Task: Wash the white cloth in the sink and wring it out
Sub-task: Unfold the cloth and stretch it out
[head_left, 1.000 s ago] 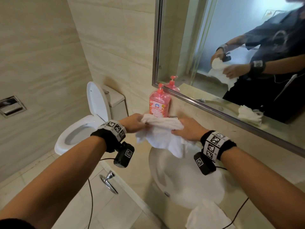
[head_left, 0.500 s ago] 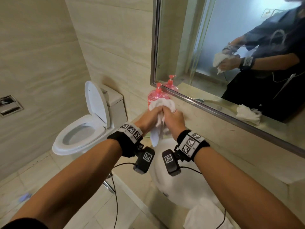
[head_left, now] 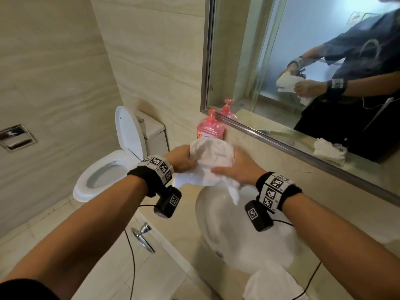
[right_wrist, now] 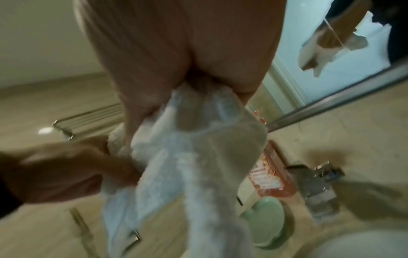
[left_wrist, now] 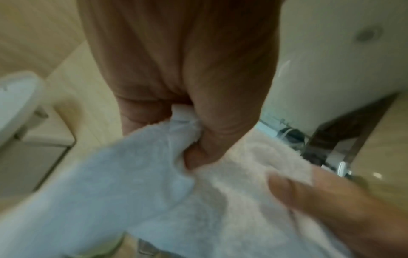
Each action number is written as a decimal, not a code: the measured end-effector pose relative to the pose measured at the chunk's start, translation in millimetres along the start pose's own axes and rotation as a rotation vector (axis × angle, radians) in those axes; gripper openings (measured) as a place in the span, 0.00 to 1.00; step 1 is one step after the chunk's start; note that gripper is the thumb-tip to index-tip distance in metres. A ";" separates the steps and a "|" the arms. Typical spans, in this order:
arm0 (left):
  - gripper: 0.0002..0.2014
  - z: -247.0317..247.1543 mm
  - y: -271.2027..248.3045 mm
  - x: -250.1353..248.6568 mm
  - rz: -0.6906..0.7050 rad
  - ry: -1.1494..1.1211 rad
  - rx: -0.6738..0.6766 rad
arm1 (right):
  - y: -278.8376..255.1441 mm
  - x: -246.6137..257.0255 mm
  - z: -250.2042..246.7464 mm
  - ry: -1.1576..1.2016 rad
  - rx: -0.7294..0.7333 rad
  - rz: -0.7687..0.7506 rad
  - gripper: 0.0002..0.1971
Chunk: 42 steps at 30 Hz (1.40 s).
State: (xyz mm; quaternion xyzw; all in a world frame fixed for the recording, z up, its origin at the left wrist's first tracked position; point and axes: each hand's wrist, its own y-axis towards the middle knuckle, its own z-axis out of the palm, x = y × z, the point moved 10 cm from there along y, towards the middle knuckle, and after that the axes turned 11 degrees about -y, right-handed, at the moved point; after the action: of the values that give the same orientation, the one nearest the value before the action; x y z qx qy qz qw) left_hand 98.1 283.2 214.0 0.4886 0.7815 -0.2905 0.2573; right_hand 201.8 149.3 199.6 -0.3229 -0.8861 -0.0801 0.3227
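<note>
Both hands up over the sink (head_left: pixel 207 213), left hand (head_left: pixel 180 160) and right hand (head_left: pixel 238 169) gripping the bunched white cloth (head_left: pixel 211 158), one tail dangling over the far rim

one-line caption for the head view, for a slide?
Both hands, left hand and right hand, grip a bunched white cloth above the sink.

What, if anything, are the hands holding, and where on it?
Both grip the white cloth: the left hand its left side, the right hand its right.
</note>
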 end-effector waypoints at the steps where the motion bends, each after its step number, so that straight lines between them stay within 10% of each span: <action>1: 0.19 -4.3 1.3 5.4 -0.013 0.038 -0.034 | -1.7 0.5 2.8 -0.095 0.041 -0.043 0.29; 7: 0.09 1.0 7.1 20.5 0.007 -0.121 -0.094 | -7.5 -27.1 6.4 -0.414 0.125 0.047 0.09; 12: 0.11 5.2 4.4 43.4 -0.142 -0.713 -0.211 | -16.4 -59.4 -6.9 0.267 -0.076 0.311 0.10; 17: 0.17 26.5 7.6 5.0 -0.182 -1.009 -0.174 | -18.7 -13.3 10.0 0.529 -0.323 0.251 0.09; 30: 0.16 44.1 4.4 -23.3 -0.134 -1.173 0.069 | -3.5 3.6 16.2 0.503 -0.292 0.262 0.13; 39: 0.54 13.9 12.1 16.9 -0.074 0.165 0.058 | 8.4 -36.0 6.6 0.070 -0.031 0.198 0.35; 42: 0.43 20.0 16.2 12.0 0.049 0.293 0.002 | 3.9 -24.1 5.6 -0.040 0.003 0.078 0.44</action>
State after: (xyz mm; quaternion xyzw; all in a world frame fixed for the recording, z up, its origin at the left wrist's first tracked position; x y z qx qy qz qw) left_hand 110.6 282.2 188.5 0.5450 0.7982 -0.2102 0.1468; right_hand 215.4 141.8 180.0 -0.3582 -0.8793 -0.0593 0.3081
